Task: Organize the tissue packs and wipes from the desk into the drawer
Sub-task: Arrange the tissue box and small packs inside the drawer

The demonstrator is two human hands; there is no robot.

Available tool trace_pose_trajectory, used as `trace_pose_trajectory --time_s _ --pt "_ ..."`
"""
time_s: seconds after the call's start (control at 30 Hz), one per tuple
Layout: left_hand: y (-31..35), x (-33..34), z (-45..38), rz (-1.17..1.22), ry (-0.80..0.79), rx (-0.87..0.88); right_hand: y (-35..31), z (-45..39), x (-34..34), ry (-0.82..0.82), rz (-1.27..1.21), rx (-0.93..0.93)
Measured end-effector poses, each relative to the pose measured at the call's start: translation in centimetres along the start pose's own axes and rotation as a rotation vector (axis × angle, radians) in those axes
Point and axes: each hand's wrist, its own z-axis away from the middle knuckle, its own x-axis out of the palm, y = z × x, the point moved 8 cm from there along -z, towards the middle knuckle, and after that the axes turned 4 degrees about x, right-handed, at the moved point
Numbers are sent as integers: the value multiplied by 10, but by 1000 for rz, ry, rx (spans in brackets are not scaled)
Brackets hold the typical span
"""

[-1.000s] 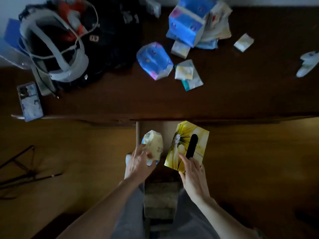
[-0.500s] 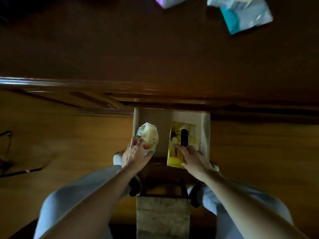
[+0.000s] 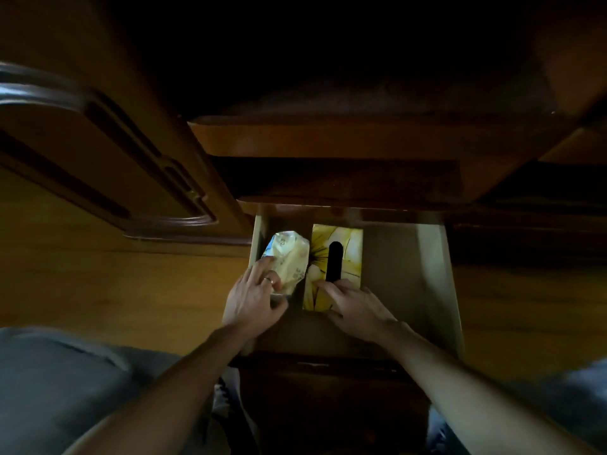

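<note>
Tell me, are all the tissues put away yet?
Not sure yet. The yellow tissue box already lies in the open drawer, the right hand resting on it. The left hand is setting the soft tissue pack beside it, at the drawer's left side. The desk top is out of view.

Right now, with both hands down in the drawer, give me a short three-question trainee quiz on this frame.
1. True or false: the yellow tissue box lies inside the open drawer.
2. Which hand touches the soft wipes pack? A) left hand B) right hand C) neither
3. Fill in: seen from the head camera, the bare part of the drawer floor lies to the ____ of the box.

Key: 1 true; 2 A; 3 right.
</note>
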Motion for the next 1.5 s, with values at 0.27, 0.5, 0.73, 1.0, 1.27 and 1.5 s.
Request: trace_pose_trajectory --time_s 0.27,0.5,0.73,1.0,1.27,1.5 --pt "38 -44 30 93 75 -130 -4 62 1 -101 -47 181" --pt "22 -75 40 248 161 -362 -3 79 -61 -15 -57 372" --pt "24 -85 29 327 224 -443 12 57 -63 31 -98 403" --pt "-14 -43 57 444 155 -530 63 39 10 -111 -666 713" --pt "-53 -15 58 669 286 -778 57 18 27 -33 -774 714" --pt "-85 6 76 968 324 -936 -4 -14 42 -74 -907 690"
